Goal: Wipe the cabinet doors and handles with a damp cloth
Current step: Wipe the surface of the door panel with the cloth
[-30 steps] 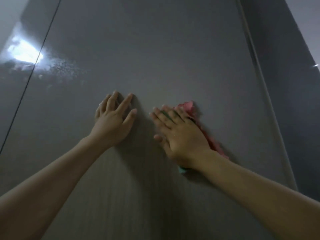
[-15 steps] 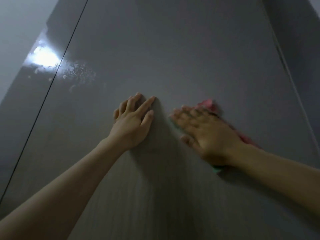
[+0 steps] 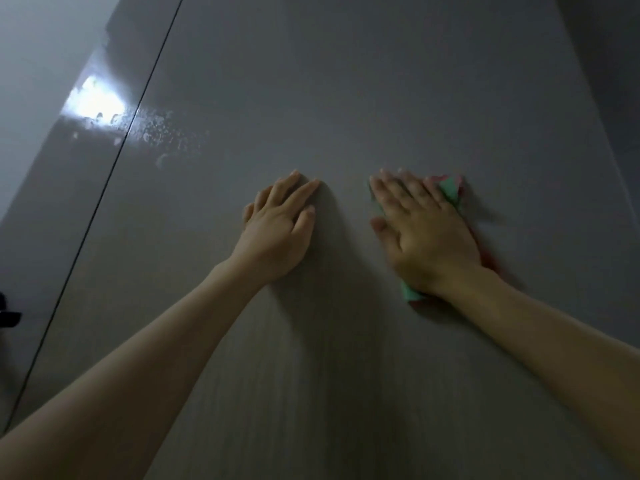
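A tall grey cabinet door (image 3: 346, 98) fills the head view. My right hand (image 3: 422, 233) lies flat with straight fingers on a green and pink cloth (image 3: 450, 190), pressing it against the door; the cloth shows past the fingertips, along the hand's right side and below the wrist. My left hand (image 3: 280, 230) rests flat on the bare door just left of it, fingers straight and holding nothing. No handle shows on this door.
A dark vertical seam (image 3: 114, 157) separates this door from a glossy panel on the left, where a bright light reflection (image 3: 93, 102) and water droplets (image 3: 162, 133) show. A dark object (image 3: 8, 317) pokes in at the left edge.
My right hand has slid the cloth a little to the right across the door, away from my left hand. The view has shifted, so both hands sit further right in it.
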A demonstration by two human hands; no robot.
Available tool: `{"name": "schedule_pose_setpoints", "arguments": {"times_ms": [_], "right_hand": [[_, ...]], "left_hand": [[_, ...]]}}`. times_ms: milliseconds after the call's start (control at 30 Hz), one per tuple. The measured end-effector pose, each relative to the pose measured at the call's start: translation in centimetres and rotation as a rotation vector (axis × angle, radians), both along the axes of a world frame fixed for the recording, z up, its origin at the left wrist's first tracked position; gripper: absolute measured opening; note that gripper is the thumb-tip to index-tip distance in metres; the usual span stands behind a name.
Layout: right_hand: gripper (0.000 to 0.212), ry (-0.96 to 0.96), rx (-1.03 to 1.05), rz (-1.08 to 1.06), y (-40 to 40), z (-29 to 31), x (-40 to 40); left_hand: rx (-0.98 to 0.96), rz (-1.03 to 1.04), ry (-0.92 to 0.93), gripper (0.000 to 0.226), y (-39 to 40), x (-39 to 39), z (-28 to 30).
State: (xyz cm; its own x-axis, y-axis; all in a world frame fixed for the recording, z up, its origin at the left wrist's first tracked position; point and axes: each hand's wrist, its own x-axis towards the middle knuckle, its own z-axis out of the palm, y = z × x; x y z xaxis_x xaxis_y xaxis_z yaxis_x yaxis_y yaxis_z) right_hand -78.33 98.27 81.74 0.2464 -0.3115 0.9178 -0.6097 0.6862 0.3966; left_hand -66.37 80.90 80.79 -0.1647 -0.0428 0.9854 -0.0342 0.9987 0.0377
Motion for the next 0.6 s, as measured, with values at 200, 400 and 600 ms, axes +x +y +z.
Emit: {"name": "schedule_pose_setpoints", "arguments": {"times_ms": [200,400,600], "right_hand": [[0.052,0.067,0.196,0.094,-4.1,-7.6,2.7],[0.058,-0.058,-0.122,0.03,1.0,-2.5,-0.7],[0.055,0.025,0.17,0.155,-3.5,-9.1,1.9]], "left_hand": [[0.022,0.042,0.15,0.059,-1.5,1.8,-2.4],[0.223,0.217,-0.025,0.059,-2.2,2.7,-5.3],[0.245,0.237,-0.06,0.052,-1.8,3.0,-5.4]]}}
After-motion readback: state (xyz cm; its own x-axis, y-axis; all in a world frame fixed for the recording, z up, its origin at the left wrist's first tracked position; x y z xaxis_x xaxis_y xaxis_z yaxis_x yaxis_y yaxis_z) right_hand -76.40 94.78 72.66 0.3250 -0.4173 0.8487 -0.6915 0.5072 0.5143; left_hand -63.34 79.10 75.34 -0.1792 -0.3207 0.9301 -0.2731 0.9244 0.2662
